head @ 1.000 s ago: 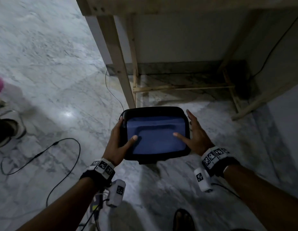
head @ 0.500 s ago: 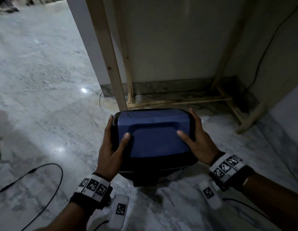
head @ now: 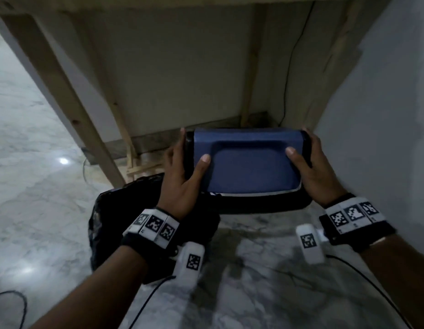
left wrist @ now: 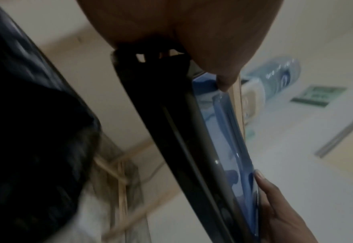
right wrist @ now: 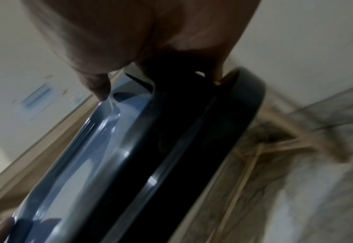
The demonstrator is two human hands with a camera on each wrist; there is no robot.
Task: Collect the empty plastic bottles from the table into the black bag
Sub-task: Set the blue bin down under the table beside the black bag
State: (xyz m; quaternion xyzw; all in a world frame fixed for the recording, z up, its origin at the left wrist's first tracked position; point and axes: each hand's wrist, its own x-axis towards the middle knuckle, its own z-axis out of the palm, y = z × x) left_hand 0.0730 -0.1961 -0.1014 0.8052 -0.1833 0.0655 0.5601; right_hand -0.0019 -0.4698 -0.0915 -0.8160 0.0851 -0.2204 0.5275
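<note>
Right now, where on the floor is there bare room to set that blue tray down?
Bare marble floor lies under the blue tray, bordered by the black bag and the wall. Another patch lies beyond the wooden leg. Under the frame it is crowded with braces.

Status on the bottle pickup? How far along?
Done: nothing visibly bagged. In hand: left hand and right hand grip a blue-topped case above the floor; black bag sits under the left forearm. Left: bottle collection; no loose bottles or tabletop visible.
</note>
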